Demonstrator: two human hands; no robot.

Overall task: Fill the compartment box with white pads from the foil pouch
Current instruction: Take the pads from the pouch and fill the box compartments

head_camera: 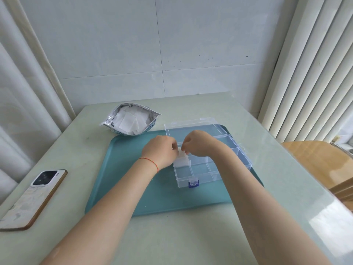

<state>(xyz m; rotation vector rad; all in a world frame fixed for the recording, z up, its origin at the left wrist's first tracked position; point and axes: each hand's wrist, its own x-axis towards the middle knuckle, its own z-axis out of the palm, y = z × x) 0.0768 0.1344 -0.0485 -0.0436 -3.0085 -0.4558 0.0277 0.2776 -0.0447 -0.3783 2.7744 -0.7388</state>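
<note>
Left hand: fingers curled, pinching a white pad over the box's left-hand compartment.
Right hand: pinching the same pad from the other side.
Box: open on the teal tray.
Pouch: open beyond the tray, full of pads.
</note>
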